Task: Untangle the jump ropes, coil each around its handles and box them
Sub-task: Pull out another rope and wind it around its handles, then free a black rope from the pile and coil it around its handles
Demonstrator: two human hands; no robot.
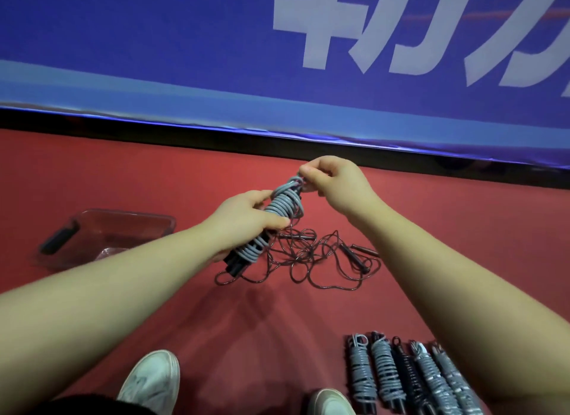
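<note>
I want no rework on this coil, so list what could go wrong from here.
1. The right hand pinches only the rope end at the top of the grey coil; a slip may let the top turns spring loose.
2. Strands of the dark tangle seem to run up beside the coil in the left hand; they could get wound in.

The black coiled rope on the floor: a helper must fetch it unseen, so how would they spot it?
On the red floor below the blue banner, look right of the white shoes, where five coiled ropes lie side by side. The black coiled rope is the middle one, the only dark bundle between grey ones.
</note>
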